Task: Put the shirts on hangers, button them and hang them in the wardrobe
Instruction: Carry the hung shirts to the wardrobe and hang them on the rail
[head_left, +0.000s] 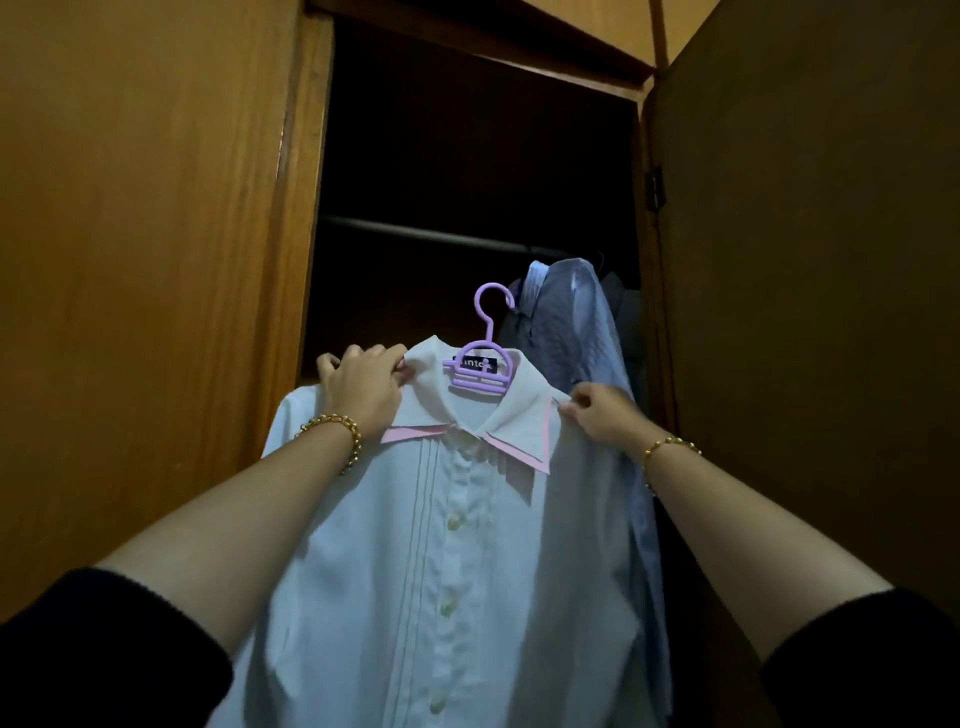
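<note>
White shirt (467, 571) on its purple hanger (475, 383) is held up before the open wardrobe (291, 208). The left hand (363, 395) grips its left shoulder and the right hand (602, 415) pinches the right. The hanger sits below and nearer than the rail (415, 234), which runs left to right farther in.

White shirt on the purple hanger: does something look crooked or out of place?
Yes. The collar of the white shirt sits uneven: at picture left its flap shows only a pink strip, while the right flap hangs long and white. The purple hanger is not on the rail yet.
</note>
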